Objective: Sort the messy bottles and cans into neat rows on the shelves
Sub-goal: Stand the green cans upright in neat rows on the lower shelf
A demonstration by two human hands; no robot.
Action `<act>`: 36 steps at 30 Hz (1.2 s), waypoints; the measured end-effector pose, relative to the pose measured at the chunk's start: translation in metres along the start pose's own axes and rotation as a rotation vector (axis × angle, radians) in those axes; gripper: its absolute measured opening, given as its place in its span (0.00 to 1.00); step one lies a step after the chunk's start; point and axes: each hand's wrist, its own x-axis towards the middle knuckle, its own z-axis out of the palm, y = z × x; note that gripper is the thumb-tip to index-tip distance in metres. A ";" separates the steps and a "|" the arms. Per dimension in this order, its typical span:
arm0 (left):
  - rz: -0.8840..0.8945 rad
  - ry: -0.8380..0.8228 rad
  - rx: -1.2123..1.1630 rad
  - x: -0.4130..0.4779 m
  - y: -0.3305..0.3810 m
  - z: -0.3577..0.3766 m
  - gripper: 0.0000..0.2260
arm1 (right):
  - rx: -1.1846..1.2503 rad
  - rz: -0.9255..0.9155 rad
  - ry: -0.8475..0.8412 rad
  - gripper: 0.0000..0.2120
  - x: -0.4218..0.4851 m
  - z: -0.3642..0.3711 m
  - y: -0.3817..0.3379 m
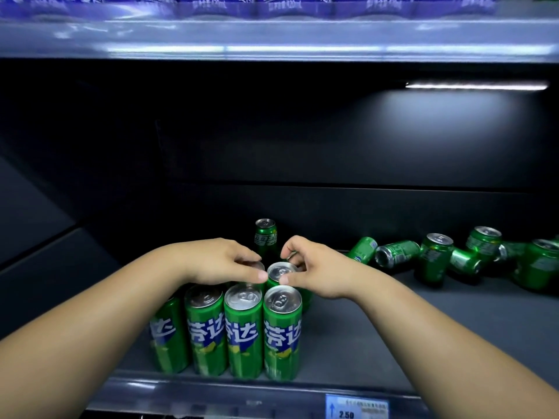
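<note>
We see the left hand (223, 261), arm entering from the lower L, palm down, fingers and thumb curled round the rim of the L-hand can (256, 266), whose lid is mostly covered. The right hand (314, 269), arm entering from the lower R, pinches the R-hand can (279, 271) at its rim, thumb on the near edge, index finger arched over the far edge; the lid and pull tab show between them. The 2 hands are close together, thumbs nearly touching, over the dark shelf (393, 334). The L-hand can sits just L of the R-hand can; touching or not, we can't tell. Both gripped cans stand upright in a 2nd row, right behind the front row (243, 328): 4 green cans w/ white lettering, upright, side by side and touching, at the shelf's front edge. We can't tell if more cans stand under the left wrist. Behind the hands 1 lone can (266, 237) stands upright, nearer the back wall. Well apart to the R is the messy pile (435, 261): at least 6 green cans, some upright, some on their sides, touching or leaning on each other, a few blurred at the frame's edge. On the front rail a blue price tag (357, 406) reads 2.50. Above, a light strip (475, 85) glows under the upper shelf (302, 40), which carries blue-labelled bottles (302, 4), blurred.
</note>
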 end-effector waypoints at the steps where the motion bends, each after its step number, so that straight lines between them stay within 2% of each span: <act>1: -0.020 -0.014 0.020 -0.002 0.001 0.000 0.39 | -0.028 -0.002 -0.001 0.16 -0.001 0.000 -0.003; 3: -0.048 -0.037 0.062 -0.005 0.001 0.002 0.53 | -0.089 -0.002 -0.010 0.16 -0.005 0.000 -0.007; 5: -0.047 -0.059 0.154 -0.005 -0.001 0.005 0.61 | -0.081 0.018 -0.032 0.21 -0.009 -0.001 -0.010; 8: -0.017 -0.054 0.190 -0.003 -0.004 0.013 0.67 | 0.139 0.046 -0.086 0.34 -0.014 0.002 -0.004; 10: 0.010 0.016 0.161 -0.004 -0.004 0.016 0.67 | 0.237 0.038 -0.072 0.43 -0.019 0.008 0.003; 13: 0.057 0.182 0.020 -0.004 0.000 0.022 0.61 | 0.277 0.014 0.018 0.45 -0.026 0.012 0.015; 18: 0.084 0.430 0.044 0.004 0.028 0.038 0.40 | 0.324 0.000 0.151 0.26 -0.044 0.009 0.032; 20: 0.093 0.465 0.071 0.008 0.044 0.044 0.34 | 0.299 -0.006 0.195 0.23 -0.055 0.004 0.038; 25: 0.078 0.423 0.212 0.025 0.089 0.057 0.34 | 0.174 0.091 0.272 0.28 -0.085 -0.015 0.067; 28: 0.090 0.448 0.316 0.039 0.121 0.063 0.33 | 0.150 0.118 0.306 0.28 -0.108 -0.032 0.089; 31: 0.131 0.440 0.293 0.060 0.155 0.072 0.31 | 0.119 0.146 0.337 0.24 -0.134 -0.055 0.113; 36: 0.149 0.372 0.195 0.114 0.221 0.099 0.30 | 0.060 0.229 0.381 0.24 -0.188 -0.109 0.165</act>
